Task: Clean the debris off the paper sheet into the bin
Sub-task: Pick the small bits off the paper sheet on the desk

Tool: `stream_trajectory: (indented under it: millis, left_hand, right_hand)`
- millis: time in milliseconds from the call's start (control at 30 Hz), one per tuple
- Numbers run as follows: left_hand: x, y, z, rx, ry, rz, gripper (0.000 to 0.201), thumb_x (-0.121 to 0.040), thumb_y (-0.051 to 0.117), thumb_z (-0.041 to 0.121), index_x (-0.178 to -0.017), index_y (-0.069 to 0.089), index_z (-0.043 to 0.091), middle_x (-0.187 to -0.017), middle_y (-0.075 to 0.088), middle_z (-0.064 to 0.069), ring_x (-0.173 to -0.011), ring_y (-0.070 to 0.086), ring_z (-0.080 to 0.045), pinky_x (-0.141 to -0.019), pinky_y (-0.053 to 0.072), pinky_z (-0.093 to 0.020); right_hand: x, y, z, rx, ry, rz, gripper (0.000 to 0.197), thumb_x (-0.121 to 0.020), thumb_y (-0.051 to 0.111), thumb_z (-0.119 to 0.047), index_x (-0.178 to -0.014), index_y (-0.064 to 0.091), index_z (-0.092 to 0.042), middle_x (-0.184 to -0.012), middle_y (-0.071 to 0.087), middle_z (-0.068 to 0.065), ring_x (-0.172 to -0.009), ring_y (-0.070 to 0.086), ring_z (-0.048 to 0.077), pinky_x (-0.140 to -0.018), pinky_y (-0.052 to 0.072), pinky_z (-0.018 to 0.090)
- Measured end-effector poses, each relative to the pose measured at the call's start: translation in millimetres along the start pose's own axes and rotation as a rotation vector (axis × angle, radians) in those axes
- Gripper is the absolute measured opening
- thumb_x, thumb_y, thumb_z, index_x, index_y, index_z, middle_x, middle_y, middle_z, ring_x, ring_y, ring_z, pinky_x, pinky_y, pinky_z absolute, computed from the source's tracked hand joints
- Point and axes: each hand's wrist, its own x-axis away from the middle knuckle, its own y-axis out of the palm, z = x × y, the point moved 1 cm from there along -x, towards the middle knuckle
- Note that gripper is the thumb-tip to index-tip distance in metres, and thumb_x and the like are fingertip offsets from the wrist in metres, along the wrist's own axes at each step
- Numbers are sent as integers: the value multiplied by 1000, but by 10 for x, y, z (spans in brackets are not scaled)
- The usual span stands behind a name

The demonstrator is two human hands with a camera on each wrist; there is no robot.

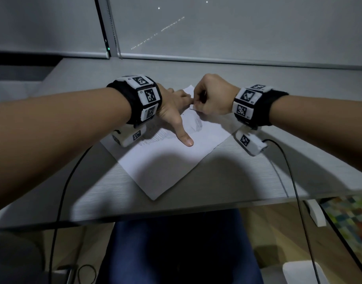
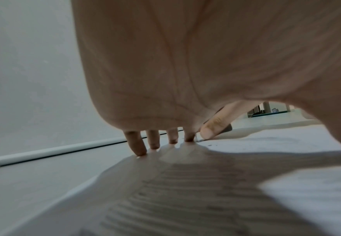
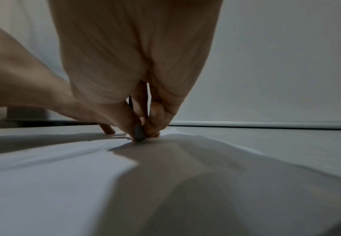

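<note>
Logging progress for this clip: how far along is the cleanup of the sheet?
Early. Nothing looks binned, and no bin is surely in view. In hand: the left hand presses the sheet flat while the right hand pinches a small dark object against it. Left: clearing the debris into the bin.

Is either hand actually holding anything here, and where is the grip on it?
The right hand pinches a small dark grey block, perhaps an eraser, by its upper part, its tip on the white paper sheet. The left hand only presses the sheet flat.
</note>
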Motion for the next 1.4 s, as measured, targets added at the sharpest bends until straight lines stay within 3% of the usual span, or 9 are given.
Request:
stream_trajectory:
  millis: [100,233,433,667,900,1000,1100,1267,1400]
  left_hand:
    - [13,2,-1,-3,-11,-10,160,-33,70,102,-166,9,39,-173,16,9,-155,23,-32,-118,31,-61]
    - [18,5,0,6,9,-6,153,-33,69,103,-163,16,43,-168,21,9,-151,27,-31,-117,34,-61]
    - [21,-9,12,-1,-2,-24,160,-35,71,101,-167,5,39,-175,11,7,-157,20,-34,-119,29,-61]
    - [17,5,2,17,5,-3,151,-33,72,101,-162,15,45,-169,20,11,-152,26,-29,-115,33,-57]
    - [33,-14,25,-3,-1,-38,165,-30,69,102,-167,-4,45,-177,3,4,-161,11,-35,-123,20,-61]
    - [44,-24,33,-3,-2,-35,160,-33,71,101,-165,1,45,-176,8,6,-158,17,-35,-120,25,-61]
    - [28,-20,42,-8,8,-26,158,-31,71,102,-164,8,46,-172,16,6,-155,22,-34,-118,30,-60]
    - [47,-17,39,-12,-21,-31,173,-21,62,108,-167,-2,43,-177,4,6,-160,14,-36,-122,22,-62]
    - [123,18,47,-6,-39,9,153,-35,52,112,-165,-1,51,-173,17,-2,-155,23,-41,-119,28,-65]
  right_hand:
    - [-14,18,-23,0,-11,0,13,-83,69,-13,-75,77,-8,-69,72,6,-65,66,23,-64,58,34]
    - [124,40,-109,-63,-85,-68,9,-82,72,-13,-74,76,-10,-60,66,-5,-52,56,5,-56,48,17]
    - [-11,1,55,-28,24,4,11,-82,71,-15,-77,79,-10,-70,73,5,-63,61,17,-68,61,36]
    - [228,38,-126,-70,-125,-84,9,-83,71,-13,-75,76,-11,-64,70,-2,-56,60,10,-58,50,18]
    - [57,18,116,-26,4,16,11,-85,72,-16,-79,79,-10,-65,66,-3,-57,58,5,-64,46,24]
    - [144,38,59,-33,-35,-14,11,-85,73,-20,-77,76,-13,-65,68,-5,-57,59,5,-62,48,23]
    - [299,40,-12,-78,-93,-69,11,-86,76,-21,-77,77,-15,-66,72,-9,-58,63,2,-60,48,13]
    - [215,40,115,-45,-36,6,10,-85,76,-21,-80,79,-14,-68,70,-5,-60,61,8,-64,52,25]
    - [131,49,160,3,42,58,12,-88,75,-22,-83,78,-11,-78,74,3,-74,69,21,-68,56,28]
